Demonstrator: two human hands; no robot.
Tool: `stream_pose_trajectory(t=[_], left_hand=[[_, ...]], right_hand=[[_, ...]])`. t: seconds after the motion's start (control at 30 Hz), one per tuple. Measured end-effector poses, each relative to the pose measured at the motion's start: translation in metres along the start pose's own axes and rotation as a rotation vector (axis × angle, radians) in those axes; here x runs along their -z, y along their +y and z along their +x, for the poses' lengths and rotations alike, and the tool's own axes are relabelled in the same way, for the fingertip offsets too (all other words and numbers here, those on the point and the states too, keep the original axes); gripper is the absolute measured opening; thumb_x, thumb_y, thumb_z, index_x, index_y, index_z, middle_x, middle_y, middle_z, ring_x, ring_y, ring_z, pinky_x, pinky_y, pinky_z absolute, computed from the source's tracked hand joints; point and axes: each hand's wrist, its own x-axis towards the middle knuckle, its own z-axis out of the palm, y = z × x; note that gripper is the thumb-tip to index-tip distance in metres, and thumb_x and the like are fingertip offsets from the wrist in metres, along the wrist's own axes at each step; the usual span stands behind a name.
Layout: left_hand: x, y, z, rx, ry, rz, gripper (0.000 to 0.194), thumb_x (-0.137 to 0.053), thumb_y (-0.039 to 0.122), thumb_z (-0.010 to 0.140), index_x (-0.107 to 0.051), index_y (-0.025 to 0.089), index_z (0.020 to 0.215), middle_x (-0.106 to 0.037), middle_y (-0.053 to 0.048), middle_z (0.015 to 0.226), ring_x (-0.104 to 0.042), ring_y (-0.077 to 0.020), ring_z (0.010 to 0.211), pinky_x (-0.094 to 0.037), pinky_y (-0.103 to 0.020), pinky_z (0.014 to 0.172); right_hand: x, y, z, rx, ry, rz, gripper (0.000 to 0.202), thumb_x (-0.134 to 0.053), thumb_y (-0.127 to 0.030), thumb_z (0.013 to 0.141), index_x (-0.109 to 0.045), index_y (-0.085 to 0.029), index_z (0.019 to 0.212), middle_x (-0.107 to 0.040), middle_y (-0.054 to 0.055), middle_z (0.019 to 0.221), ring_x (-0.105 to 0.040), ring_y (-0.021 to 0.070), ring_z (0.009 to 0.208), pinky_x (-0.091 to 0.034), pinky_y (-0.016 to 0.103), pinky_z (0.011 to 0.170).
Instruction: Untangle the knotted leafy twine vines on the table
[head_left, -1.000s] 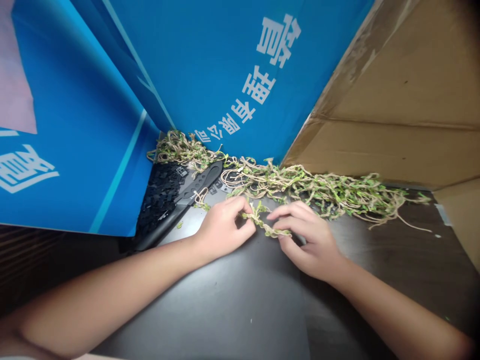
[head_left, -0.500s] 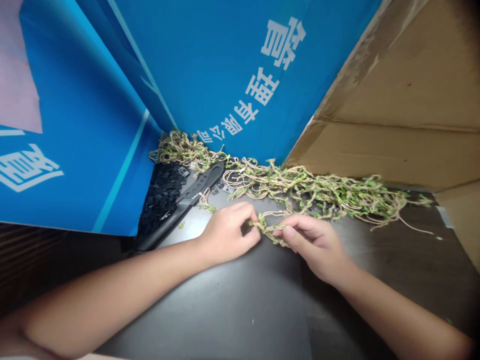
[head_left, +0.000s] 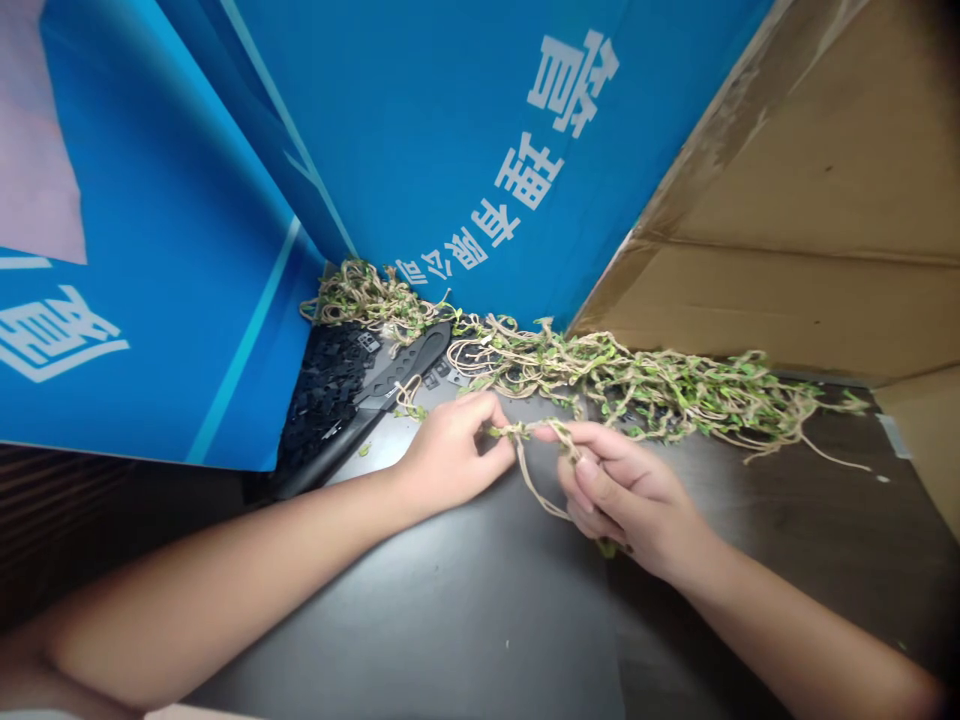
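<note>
My left hand [head_left: 461, 450] pinches one end of a leafy twine strand [head_left: 556, 432], thumb and index finger closed on it. A short way to the right, my right hand [head_left: 622, 495] is closed round the other part of that strand, its fingers curled. Between the two hands a bit of the twine is stretched, and a thin loop hangs below it. Some green leaf shows under my right hand. Just beyond the hands lies a long tangled pile of leafy twine [head_left: 652, 385], and a smaller heap of the same twine [head_left: 371, 300] sits at the back left.
A black-handled tool [head_left: 390, 385] lies slantwise on the dark table [head_left: 420, 620], beside many small black pieces [head_left: 322, 370]. Blue printed panels [head_left: 420, 130] stand at the back and left; a cardboard wall [head_left: 810, 240] closes off the right.
My right hand has turned and curled its fingers round the twine. The strand, bunched between the hands before, is now stretched out, with a loop drooping below.
</note>
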Motion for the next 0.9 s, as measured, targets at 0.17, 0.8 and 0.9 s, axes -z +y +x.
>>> stream_pose_trajectory(t=[0.17, 0.8, 0.9], left_hand=[[0.001, -0.002, 0.0, -0.011, -0.028, 0.063, 0.006, -0.063, 0.013, 0.08, -0.058, 0.017, 0.08, -0.064, 0.001, 0.082, -0.056, -0.0119, 0.073, -0.039, -0.025, 0.067], [0.001, 0.003, -0.007, -0.13, -0.171, 0.187, 0.012, -0.06, 0.027, 0.092, -0.058, 0.017, 0.084, -0.063, 0.0, 0.084, -0.058, -0.0134, 0.075, -0.042, -0.026, 0.068], [0.0, 0.003, -0.006, -0.121, -0.188, 0.201, 0.015, -0.057, 0.028, 0.093, -0.057, 0.018, 0.083, -0.063, 0.0, 0.083, -0.058, -0.0135, 0.075, -0.042, -0.026, 0.068]], right_hand=[[0.028, -0.045, -0.007, -0.065, -0.153, -0.761, 0.031, -0.054, -0.047, 0.104, -0.073, -0.023, 0.095, -0.065, 0.001, 0.078, -0.061, 0.0139, 0.071, -0.046, 0.024, 0.06], [-0.009, -0.004, 0.014, 0.178, 0.083, -0.866, 0.037, -0.052, -0.022, 0.103, -0.052, -0.026, 0.139, -0.066, 0.006, 0.122, -0.067, 0.0145, 0.096, -0.055, 0.028, 0.084], [0.001, 0.005, 0.021, 0.176, 0.06, -0.877, 0.028, -0.053, -0.015, 0.101, -0.061, -0.024, 0.126, -0.069, 0.004, 0.108, -0.066, 0.0141, 0.088, -0.053, 0.027, 0.079]])
